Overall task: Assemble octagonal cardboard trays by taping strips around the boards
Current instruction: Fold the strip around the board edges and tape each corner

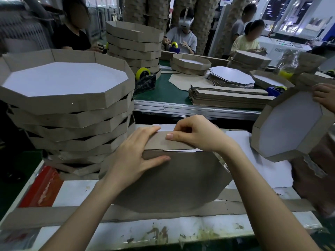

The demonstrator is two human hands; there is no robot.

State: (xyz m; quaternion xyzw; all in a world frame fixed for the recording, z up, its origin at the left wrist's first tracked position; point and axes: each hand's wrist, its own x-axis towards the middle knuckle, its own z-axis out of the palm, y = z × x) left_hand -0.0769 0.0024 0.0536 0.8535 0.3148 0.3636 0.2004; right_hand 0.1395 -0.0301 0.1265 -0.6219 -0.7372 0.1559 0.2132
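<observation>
A brown octagonal board (pixel 174 180) lies flat in front of me on the worktable. Along its far edge stands a brown cardboard strip (pixel 157 142). My left hand (pixel 134 153) lies flat, fingers straight on the strip and thumb pressing the board's far edge. My right hand (pixel 195 134) pinches the top of the strip, thumb on the near face and curled fingers behind it. A long loose strip (pixel 54 214) lies flat across the near side of the table.
A tall stack of finished trays (pixel 72 105) stands at my left. Another person's hand (pixel 324 95) holds a finished tray (pixel 290 124) at the right. Beyond are tape dispensers (pixel 145 78), bundled strips (pixel 226 98), stacked boards (pixel 232 77) and several seated workers.
</observation>
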